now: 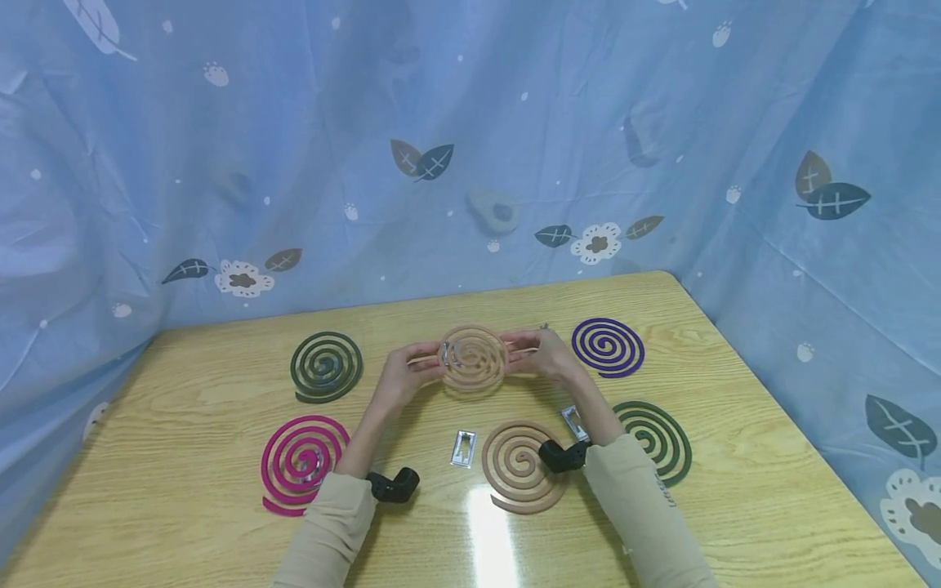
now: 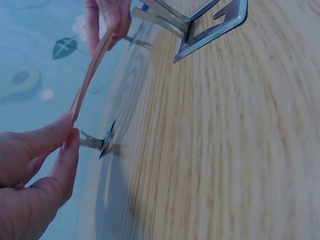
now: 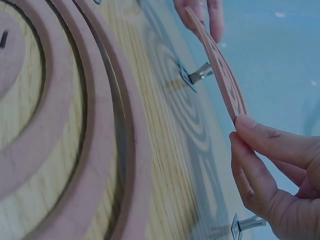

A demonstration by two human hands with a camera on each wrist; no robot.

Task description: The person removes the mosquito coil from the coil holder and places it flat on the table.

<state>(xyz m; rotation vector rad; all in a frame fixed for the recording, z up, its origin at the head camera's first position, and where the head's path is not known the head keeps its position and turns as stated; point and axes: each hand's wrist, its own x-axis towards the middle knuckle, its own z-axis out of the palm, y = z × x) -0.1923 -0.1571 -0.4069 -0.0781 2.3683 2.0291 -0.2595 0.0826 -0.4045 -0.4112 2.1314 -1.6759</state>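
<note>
The left hand [image 1: 400,377] and right hand [image 1: 547,356] pinch opposite edges of a tan coil [image 1: 473,354], held raised between them above the counter [image 1: 184,457], where light, even pressure from both sides should best prevent flexing

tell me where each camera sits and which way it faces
Head: on the head, facing forward and down at the table; left hand, right hand, sleeves show.
Left wrist: on that wrist, facing the held tan coil nearly edge-on; left hand near, right hand beyond.
Right wrist: on that wrist, facing it from the other side; right hand near, left hand beyond.
Both wrist views share coil, hands and table.
</note>
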